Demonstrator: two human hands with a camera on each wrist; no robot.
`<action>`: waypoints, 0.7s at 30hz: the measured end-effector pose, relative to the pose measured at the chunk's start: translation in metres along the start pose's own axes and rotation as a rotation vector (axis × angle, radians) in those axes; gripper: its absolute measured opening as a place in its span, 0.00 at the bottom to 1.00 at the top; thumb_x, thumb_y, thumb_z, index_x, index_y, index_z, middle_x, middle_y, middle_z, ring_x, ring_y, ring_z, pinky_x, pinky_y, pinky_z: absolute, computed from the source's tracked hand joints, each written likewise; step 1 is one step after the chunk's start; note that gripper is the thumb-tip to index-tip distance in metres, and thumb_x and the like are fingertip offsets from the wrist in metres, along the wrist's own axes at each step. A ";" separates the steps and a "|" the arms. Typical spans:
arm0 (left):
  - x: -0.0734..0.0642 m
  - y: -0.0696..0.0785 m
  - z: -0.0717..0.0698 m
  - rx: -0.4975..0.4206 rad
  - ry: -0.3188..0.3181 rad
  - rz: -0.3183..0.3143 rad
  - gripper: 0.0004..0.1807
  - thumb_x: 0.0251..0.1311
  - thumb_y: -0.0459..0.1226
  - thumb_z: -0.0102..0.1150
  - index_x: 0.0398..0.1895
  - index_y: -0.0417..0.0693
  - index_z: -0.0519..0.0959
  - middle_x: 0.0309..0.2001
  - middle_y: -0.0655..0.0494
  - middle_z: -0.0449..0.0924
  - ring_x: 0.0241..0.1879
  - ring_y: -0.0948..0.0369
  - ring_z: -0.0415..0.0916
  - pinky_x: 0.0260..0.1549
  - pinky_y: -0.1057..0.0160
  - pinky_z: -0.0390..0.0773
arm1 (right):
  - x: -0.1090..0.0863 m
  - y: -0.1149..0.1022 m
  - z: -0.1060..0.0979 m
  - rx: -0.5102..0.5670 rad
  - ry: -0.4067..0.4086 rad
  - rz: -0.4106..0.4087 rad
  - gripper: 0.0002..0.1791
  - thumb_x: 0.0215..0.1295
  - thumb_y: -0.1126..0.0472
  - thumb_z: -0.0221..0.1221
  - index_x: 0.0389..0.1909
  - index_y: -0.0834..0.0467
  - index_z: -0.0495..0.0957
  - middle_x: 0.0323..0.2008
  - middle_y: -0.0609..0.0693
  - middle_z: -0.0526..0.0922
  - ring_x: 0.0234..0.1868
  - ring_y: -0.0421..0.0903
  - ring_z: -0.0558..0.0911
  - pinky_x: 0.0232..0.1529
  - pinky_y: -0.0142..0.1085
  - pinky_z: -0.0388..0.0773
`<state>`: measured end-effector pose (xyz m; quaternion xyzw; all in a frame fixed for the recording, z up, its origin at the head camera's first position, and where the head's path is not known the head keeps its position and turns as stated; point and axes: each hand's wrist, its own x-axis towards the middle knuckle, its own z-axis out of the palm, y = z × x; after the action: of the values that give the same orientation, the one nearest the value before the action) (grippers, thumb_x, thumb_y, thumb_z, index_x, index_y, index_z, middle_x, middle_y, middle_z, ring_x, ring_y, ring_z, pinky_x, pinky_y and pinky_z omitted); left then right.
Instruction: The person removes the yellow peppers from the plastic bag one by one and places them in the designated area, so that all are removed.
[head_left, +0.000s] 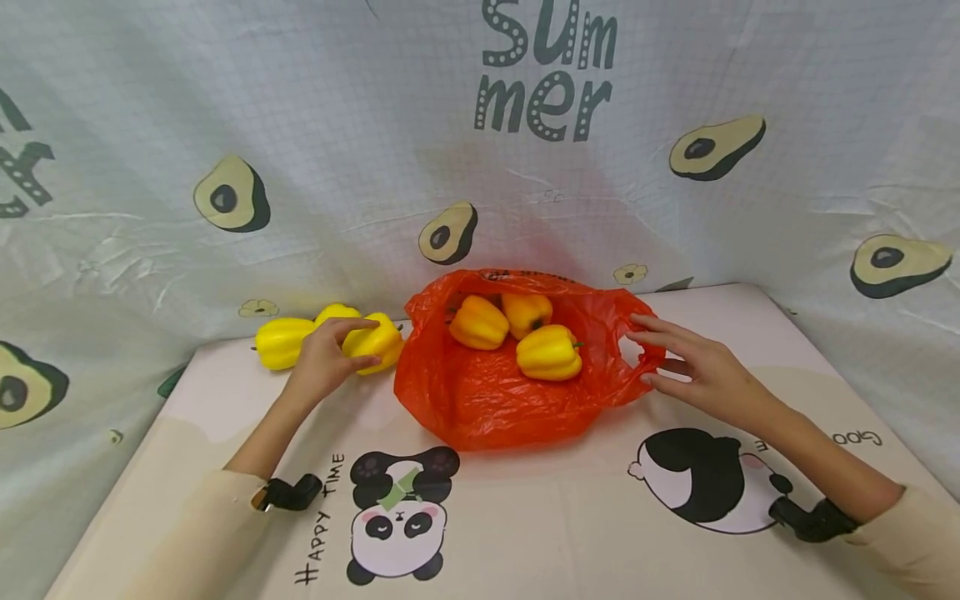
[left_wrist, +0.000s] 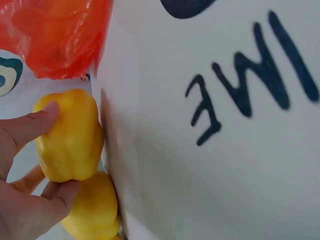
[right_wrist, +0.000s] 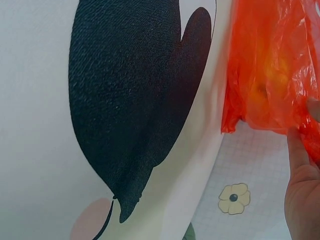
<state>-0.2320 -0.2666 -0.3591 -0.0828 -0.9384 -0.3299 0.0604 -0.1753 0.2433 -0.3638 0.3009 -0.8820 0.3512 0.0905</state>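
A pale tabletop with printed pandas (head_left: pixel 525 525) is filling the lower frame; at centre left, the left hand (head_left: pixel 326 358) is pinching a glossy yellow bell pepper (head_left: pixel 378 342), its thumb and fingers parted by the pepper's width; two more yellow bell peppers (head_left: pixel 283 343) are lying just left of it; at centre right, the right hand (head_left: pixel 708 379) is loosely holding the handle of a crinkled red plastic bag (head_left: pixel 487 408), fingers half spread; three yellow-orange bell peppers (head_left: pixel 549 353) are sitting inside the bag, mid-frame; behind, a whitish avocado-printed sheet (head_left: pixel 337 100) is hanging across the upper frame.
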 end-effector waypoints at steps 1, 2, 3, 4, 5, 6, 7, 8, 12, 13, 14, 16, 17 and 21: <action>0.000 -0.001 -0.001 0.004 -0.008 0.006 0.29 0.55 0.30 0.74 0.63 0.40 0.79 0.62 0.38 0.76 0.65 0.41 0.67 0.67 0.38 0.67 | 0.000 0.000 0.000 0.002 0.001 -0.001 0.36 0.58 0.68 0.72 0.69 0.57 0.73 0.71 0.60 0.69 0.58 0.58 0.82 0.44 0.46 0.85; 0.000 -0.001 -0.002 0.007 -0.013 0.011 0.29 0.56 0.30 0.74 0.63 0.40 0.78 0.63 0.38 0.76 0.65 0.40 0.67 0.67 0.38 0.66 | 0.000 0.000 0.000 0.004 0.001 -0.002 0.36 0.59 0.68 0.72 0.69 0.57 0.73 0.71 0.60 0.69 0.58 0.58 0.82 0.44 0.46 0.85; 0.000 -0.002 -0.003 0.009 -0.017 0.016 0.29 0.56 0.30 0.73 0.63 0.39 0.78 0.63 0.38 0.76 0.66 0.40 0.67 0.67 0.38 0.65 | 0.000 0.000 0.000 0.007 0.001 -0.003 0.36 0.59 0.68 0.72 0.69 0.57 0.74 0.71 0.60 0.69 0.57 0.57 0.82 0.44 0.46 0.85; 0.000 -0.002 -0.005 0.012 -0.022 0.021 0.29 0.56 0.29 0.73 0.63 0.39 0.78 0.63 0.38 0.75 0.66 0.40 0.67 0.68 0.38 0.65 | 0.000 0.000 0.000 0.009 0.000 -0.004 0.36 0.59 0.68 0.72 0.69 0.57 0.74 0.71 0.60 0.69 0.57 0.57 0.82 0.45 0.46 0.85; 0.000 -0.003 -0.007 0.015 -0.027 0.024 0.29 0.56 0.29 0.72 0.63 0.39 0.78 0.64 0.37 0.75 0.66 0.40 0.67 0.68 0.37 0.65 | 0.000 0.000 0.001 0.012 0.000 -0.006 0.35 0.59 0.68 0.72 0.69 0.57 0.73 0.71 0.60 0.69 0.57 0.58 0.82 0.45 0.46 0.85; 0.000 -0.004 -0.009 0.020 -0.033 0.026 0.29 0.57 0.29 0.72 0.63 0.39 0.78 0.64 0.37 0.75 0.66 0.40 0.67 0.67 0.37 0.65 | 0.000 0.000 0.001 0.014 0.000 -0.007 0.35 0.59 0.68 0.71 0.69 0.58 0.73 0.71 0.60 0.69 0.58 0.58 0.82 0.45 0.46 0.85; 0.001 -0.005 -0.011 0.024 -0.041 0.028 0.28 0.57 0.28 0.72 0.63 0.39 0.78 0.64 0.37 0.75 0.66 0.39 0.67 0.67 0.37 0.65 | 0.000 0.000 0.001 0.013 0.001 -0.009 0.35 0.59 0.68 0.71 0.69 0.58 0.74 0.71 0.60 0.69 0.58 0.58 0.82 0.45 0.46 0.84; 0.001 -0.005 -0.013 0.026 -0.050 0.026 0.28 0.57 0.28 0.72 0.63 0.39 0.78 0.64 0.37 0.75 0.66 0.39 0.67 0.67 0.37 0.65 | 0.001 -0.001 0.001 0.011 0.001 -0.011 0.35 0.59 0.68 0.71 0.69 0.58 0.74 0.71 0.61 0.69 0.58 0.58 0.82 0.45 0.46 0.84; 0.003 -0.010 -0.021 0.039 -0.104 0.037 0.27 0.58 0.29 0.72 0.63 0.41 0.79 0.66 0.37 0.73 0.64 0.38 0.68 0.66 0.37 0.67 | 0.000 0.000 0.002 0.004 0.006 -0.018 0.35 0.58 0.69 0.71 0.68 0.58 0.74 0.71 0.61 0.69 0.58 0.58 0.81 0.45 0.46 0.84; 0.003 -0.011 -0.022 0.042 -0.117 0.040 0.27 0.58 0.29 0.71 0.63 0.42 0.78 0.66 0.37 0.73 0.64 0.38 0.68 0.66 0.36 0.67 | 0.000 0.000 0.002 0.003 0.006 -0.018 0.35 0.58 0.69 0.71 0.68 0.58 0.74 0.71 0.61 0.69 0.58 0.58 0.81 0.45 0.46 0.85; 0.003 -0.012 -0.023 0.043 -0.129 0.044 0.27 0.58 0.28 0.71 0.63 0.43 0.78 0.67 0.37 0.72 0.64 0.38 0.67 0.66 0.36 0.67 | 0.000 0.000 0.003 0.001 0.006 -0.017 0.35 0.58 0.69 0.71 0.68 0.58 0.74 0.71 0.61 0.69 0.58 0.58 0.81 0.45 0.46 0.85; 0.003 -0.014 -0.025 0.053 -0.150 0.056 0.27 0.58 0.27 0.70 0.62 0.44 0.78 0.68 0.37 0.70 0.65 0.37 0.66 0.66 0.35 0.65 | 0.000 0.000 0.003 0.000 0.005 -0.015 0.35 0.59 0.69 0.71 0.68 0.57 0.74 0.71 0.61 0.69 0.58 0.58 0.81 0.45 0.46 0.85; 0.002 -0.014 -0.025 0.055 -0.159 0.059 0.27 0.58 0.26 0.69 0.62 0.45 0.78 0.69 0.37 0.69 0.65 0.37 0.66 0.67 0.34 0.64 | 0.000 0.001 0.003 -0.001 0.005 -0.015 0.35 0.59 0.69 0.71 0.68 0.57 0.74 0.71 0.61 0.69 0.58 0.59 0.81 0.45 0.46 0.85; -0.001 -0.016 -0.023 0.052 -0.174 0.095 0.27 0.58 0.21 0.66 0.60 0.45 0.77 0.71 0.38 0.67 0.70 0.36 0.61 0.69 0.33 0.58 | -0.001 0.001 0.004 -0.002 0.007 -0.015 0.35 0.58 0.69 0.71 0.68 0.58 0.74 0.71 0.61 0.69 0.58 0.59 0.81 0.44 0.47 0.84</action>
<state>-0.2331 -0.2933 -0.3511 -0.1539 -0.9434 -0.2937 -0.0039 -0.1749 0.2414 -0.3680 0.3061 -0.8797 0.3508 0.0965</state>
